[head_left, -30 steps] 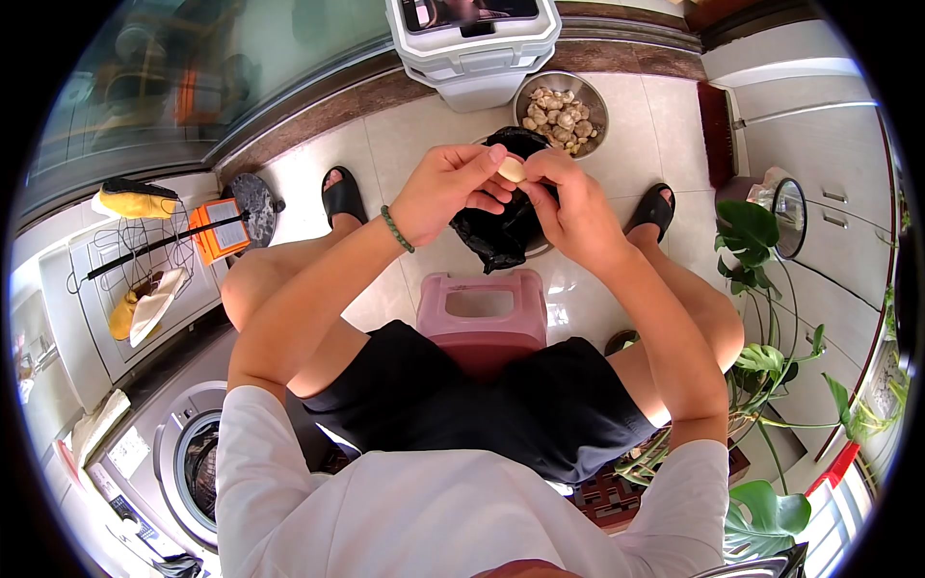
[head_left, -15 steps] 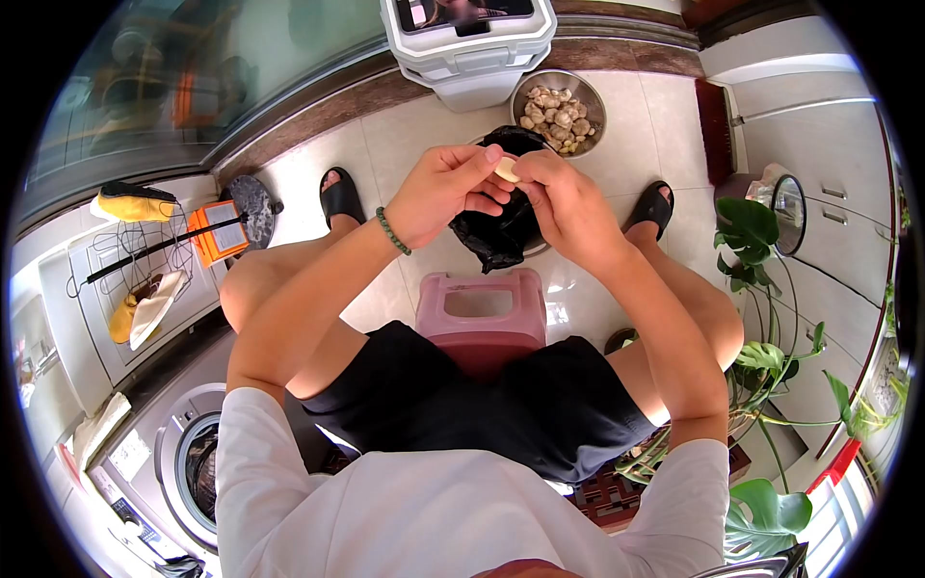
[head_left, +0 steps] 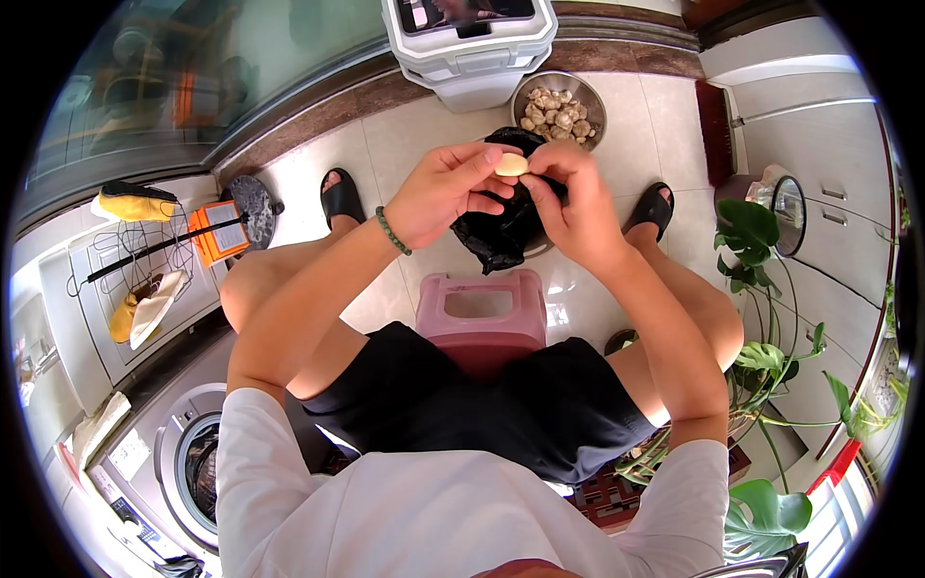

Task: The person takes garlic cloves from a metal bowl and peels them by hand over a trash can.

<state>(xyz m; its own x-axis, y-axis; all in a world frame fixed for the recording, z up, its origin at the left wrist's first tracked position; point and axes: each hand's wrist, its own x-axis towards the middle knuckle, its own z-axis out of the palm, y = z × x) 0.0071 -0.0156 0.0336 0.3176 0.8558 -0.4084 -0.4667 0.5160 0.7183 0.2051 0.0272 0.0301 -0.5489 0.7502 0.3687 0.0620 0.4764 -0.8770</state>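
A pale, peeled-looking garlic clove (head_left: 512,165) is held up over a bin lined with a black plastic bag (head_left: 493,236). My left hand (head_left: 453,188) pinches its left end between thumb and fingers, a green bead bracelet on that wrist. At the clove's right end, the curled index finger and thumb of my right hand (head_left: 578,197) close in and touch it; their exact contact is partly hidden. Just beyond the bin stands a metal bowl (head_left: 599,106) with several garlic bulbs (head_left: 556,114).
A pink plastic stool (head_left: 482,332) stands between my legs, close to the bin. A grey-white storage box (head_left: 472,72) with a phone (head_left: 466,13) on top is at the back. Potted plants (head_left: 752,236) line the right side; a washing machine (head_left: 173,453) is at left.
My right thumb and index finger have shifted slightly right and spread a little, so more of the clove shows. The left hand stays nearly still, holding it.
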